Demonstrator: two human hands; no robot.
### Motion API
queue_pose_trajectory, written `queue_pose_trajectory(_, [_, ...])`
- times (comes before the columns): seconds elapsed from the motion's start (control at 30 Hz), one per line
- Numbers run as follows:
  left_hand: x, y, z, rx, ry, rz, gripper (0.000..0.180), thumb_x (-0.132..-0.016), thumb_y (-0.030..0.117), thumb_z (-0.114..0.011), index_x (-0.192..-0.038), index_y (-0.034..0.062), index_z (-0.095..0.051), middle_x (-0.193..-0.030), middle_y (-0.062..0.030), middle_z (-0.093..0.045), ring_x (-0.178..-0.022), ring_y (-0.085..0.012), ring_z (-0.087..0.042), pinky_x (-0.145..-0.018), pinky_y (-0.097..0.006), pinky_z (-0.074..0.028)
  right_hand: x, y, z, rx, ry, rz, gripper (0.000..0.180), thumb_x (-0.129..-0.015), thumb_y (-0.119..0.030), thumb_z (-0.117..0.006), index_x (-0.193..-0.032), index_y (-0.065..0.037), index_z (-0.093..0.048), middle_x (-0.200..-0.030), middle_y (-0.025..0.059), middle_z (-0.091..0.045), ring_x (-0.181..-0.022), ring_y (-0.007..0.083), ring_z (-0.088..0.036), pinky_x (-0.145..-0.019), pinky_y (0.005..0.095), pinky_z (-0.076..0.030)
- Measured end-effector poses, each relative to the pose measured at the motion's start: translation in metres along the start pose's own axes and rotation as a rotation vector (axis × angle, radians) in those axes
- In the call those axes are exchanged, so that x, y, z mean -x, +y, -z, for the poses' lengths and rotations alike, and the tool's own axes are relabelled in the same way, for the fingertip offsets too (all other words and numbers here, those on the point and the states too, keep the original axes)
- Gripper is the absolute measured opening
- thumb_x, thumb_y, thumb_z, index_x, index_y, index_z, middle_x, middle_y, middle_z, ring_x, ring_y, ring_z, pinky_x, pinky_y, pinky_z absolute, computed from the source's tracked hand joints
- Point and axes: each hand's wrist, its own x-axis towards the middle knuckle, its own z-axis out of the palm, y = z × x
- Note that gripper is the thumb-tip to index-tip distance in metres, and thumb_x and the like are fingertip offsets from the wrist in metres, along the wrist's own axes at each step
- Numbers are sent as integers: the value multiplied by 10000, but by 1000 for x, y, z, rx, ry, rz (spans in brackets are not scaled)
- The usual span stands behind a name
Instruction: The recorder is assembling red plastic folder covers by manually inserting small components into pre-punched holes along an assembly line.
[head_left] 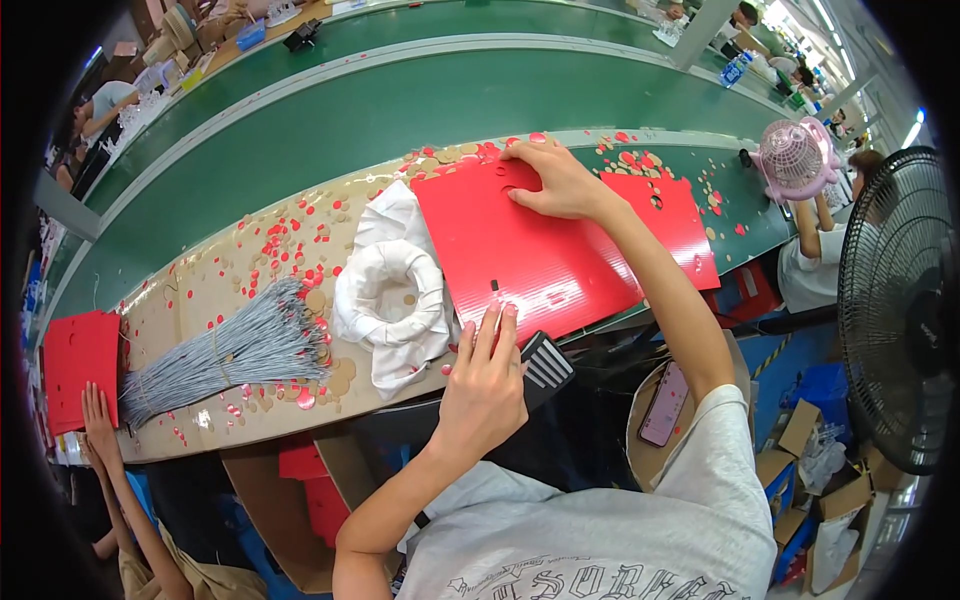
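A red corrugated plastic sheet [520,240] with small cut-outs lies in front of me. My right hand [560,180] rests near its far edge, thumb and fingers apart around a small round cut-out. At the near edge, my left hand [485,395] lays its outstretched fingertips on the sheet, beside a dark slot. Another red sheet [670,225] with a round hole sits to the right, partly covered. To the left of the sheet is a ring wrapped in white material [390,300], and farther left a tied bundle of thin grey wires [225,350].
Red and brown punched discs [285,240] litter the cardboard-covered bench beside a green conveyor [300,130]. At far left a co-worker's hand [98,420] touches red sheets [75,365]. A black fan [900,310], a pink fan [795,160] and a phone [664,405] are at right.
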Motion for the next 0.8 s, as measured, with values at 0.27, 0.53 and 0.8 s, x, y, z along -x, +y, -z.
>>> queue_pose_trajectory(0.27, [6,-1,-3,-11,18,-13,244,-843,52,-631,-998,-136,-621,-1481,-258,-461,-1424,-419,-394,-1150,-545,-340,0,-30,27,169,344,198,347,-779,-192,-745,-1102,-123,-638,-1088,66,-692,-1087,273,-638,-1105,558,-411])
queue_pose_trajectory(0.53, [4,0,-3,40,74,-27,169,-827,19,-628,-943,-104,-609,-1465,-255,-484,-1411,-413,-422,-1155,-544,-334,9,-31,32,368,390,255,276,-815,-161,-686,-1084,-108,-651,-1096,75,-694,-1088,275,-648,-1087,580,-417])
queue_pose_trajectory(0.8, [9,-6,-6,62,121,-61,162,-822,43,-635,-916,-87,-616,-1483,-247,-483,-1422,-392,-424,-1172,-529,-313,21,-31,33,438,569,396,242,-858,-173,-690,-1080,-82,-663,-1181,179,-660,-1078,331,-648,-1014,478,-503])
